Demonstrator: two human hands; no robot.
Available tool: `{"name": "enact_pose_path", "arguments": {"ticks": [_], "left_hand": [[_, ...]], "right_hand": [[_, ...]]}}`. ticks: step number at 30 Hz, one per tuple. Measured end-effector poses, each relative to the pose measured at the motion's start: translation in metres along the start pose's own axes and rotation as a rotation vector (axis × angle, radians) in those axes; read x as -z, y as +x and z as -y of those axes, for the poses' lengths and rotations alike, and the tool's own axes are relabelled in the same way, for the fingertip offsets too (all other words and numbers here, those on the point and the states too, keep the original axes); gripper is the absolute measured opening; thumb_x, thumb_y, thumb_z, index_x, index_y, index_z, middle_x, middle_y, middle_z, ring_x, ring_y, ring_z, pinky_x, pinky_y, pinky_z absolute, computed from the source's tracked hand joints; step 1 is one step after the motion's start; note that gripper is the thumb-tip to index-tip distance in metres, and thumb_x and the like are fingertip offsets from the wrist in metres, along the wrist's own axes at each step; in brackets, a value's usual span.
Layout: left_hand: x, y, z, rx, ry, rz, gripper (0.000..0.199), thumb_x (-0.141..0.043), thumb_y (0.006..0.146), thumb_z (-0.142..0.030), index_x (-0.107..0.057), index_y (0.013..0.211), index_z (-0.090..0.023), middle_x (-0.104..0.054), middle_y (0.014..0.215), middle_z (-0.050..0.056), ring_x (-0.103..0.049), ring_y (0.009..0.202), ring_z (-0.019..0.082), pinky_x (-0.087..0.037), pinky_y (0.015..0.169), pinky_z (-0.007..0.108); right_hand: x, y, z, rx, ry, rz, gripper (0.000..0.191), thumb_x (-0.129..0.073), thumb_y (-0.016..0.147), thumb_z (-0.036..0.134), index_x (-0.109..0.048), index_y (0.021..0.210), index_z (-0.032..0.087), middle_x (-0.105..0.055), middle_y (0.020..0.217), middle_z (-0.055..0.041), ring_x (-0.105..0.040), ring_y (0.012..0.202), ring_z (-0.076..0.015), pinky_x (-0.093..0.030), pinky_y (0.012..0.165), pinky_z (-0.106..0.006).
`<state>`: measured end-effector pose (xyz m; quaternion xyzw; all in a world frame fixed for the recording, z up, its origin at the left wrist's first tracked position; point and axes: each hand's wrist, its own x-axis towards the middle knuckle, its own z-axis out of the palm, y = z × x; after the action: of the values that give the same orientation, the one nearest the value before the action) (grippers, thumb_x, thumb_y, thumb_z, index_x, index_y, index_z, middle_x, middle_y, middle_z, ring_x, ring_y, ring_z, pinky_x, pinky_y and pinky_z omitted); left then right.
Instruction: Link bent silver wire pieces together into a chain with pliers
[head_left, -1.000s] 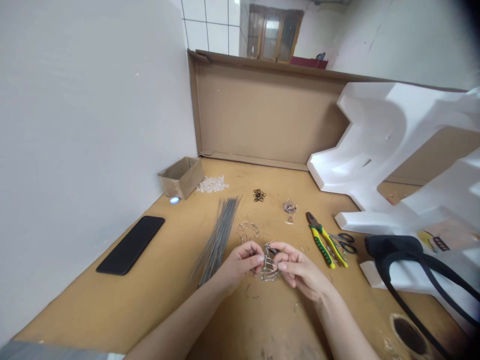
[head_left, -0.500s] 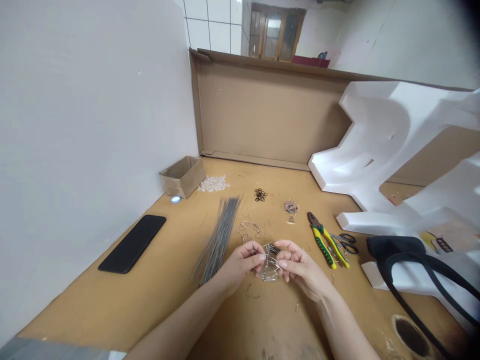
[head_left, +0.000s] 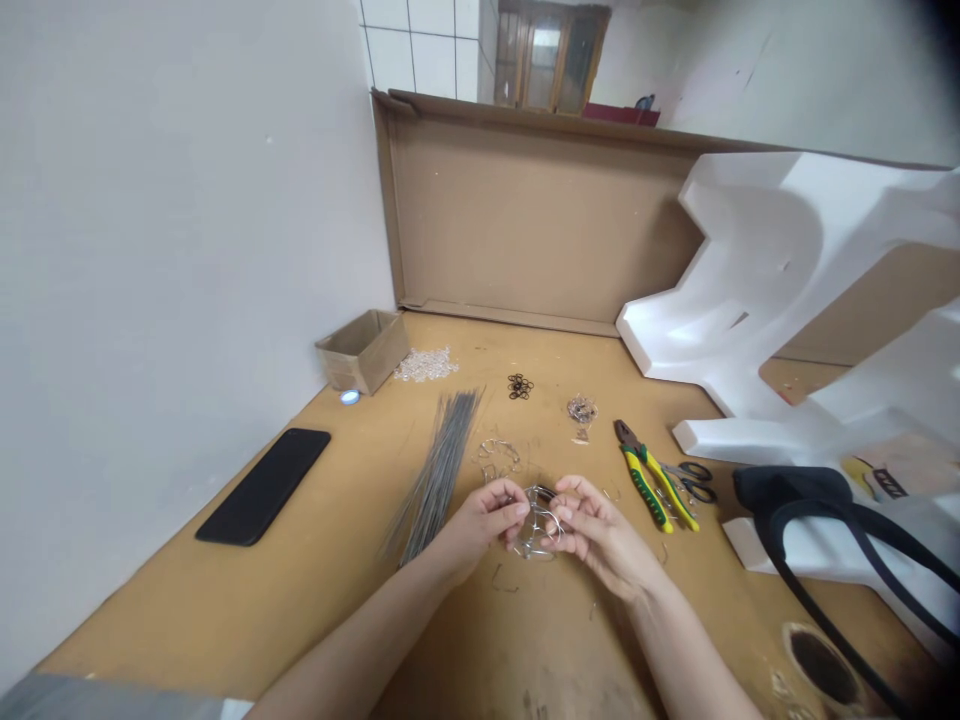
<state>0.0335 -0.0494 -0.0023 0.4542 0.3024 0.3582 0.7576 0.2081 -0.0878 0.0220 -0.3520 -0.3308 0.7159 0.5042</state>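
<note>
Across the tan work table (head_left: 225, 610), centre front: one bent wire frame (head_left: 537, 525), cage-like, held between both hands.

Left hand (head_left: 487, 517): fingers curled, pinching the frame's left side with the thumb and fingertips (head_left: 517, 510).
Right hand (head_left: 600, 530): fingers bent inward, pinching the frame's right side.

Just left of the left hand: one bundle of long thin wires (head_left: 439, 475), fanned out on the table.
Ahead of the hands: a second wire frame (head_left: 499, 458), resting on the table.
Farther ahead: a small heap of black rings (head_left: 520, 386) and a small tangle of coppery wire (head_left: 582, 409).
Right of the hands: pliers (head_left: 651, 487) with yellow and green handles, lying against black-handled scissors (head_left: 694, 481).
Back left: an open cardboard box (head_left: 362, 351), with a scatter of clear beads (head_left: 425, 365) beside it.
Along the left wall: a black phone (head_left: 263, 486).
Far right: white foam packing (head_left: 757, 300) and a black-strapped bag (head_left: 791, 490).
Rear: a cardboard sheet (head_left: 532, 220), standing upright.
</note>
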Motion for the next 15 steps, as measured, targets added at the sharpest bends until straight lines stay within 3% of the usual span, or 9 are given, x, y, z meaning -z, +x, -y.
{"name": "enact_pose_path", "arguments": {"ticks": [10,15], "left_hand": [[0.002,0.007,0.009,0.019,-0.011,-0.069,0.028,-0.068,0.068,-0.037,-0.054,0.078,-0.014,-0.059,0.074,0.001,-0.056,0.072,0.013,-0.043,0.068,0.025],[0.006,0.007,0.01,-0.042,0.266,-0.063,0.024,-0.057,0.077,-0.036,-0.055,0.089,-0.016,-0.059,0.086,0.005,-0.056,0.083,0.017,-0.044,0.07,0.028]], "right_hand": [[0.001,0.007,-0.005,0.054,0.026,-0.132,0.023,-0.071,0.069,0.024,-0.056,0.085,0.02,-0.055,0.067,0.0033,-0.056,0.063,-0.0101,-0.054,0.066,-0.031],[-0.001,0.006,-0.005,0.075,-0.019,-0.181,0.023,-0.073,0.066,0.026,-0.057,0.081,0.019,-0.054,0.069,0.0033,-0.054,0.06,-0.0088,-0.054,0.064,-0.03]]}}
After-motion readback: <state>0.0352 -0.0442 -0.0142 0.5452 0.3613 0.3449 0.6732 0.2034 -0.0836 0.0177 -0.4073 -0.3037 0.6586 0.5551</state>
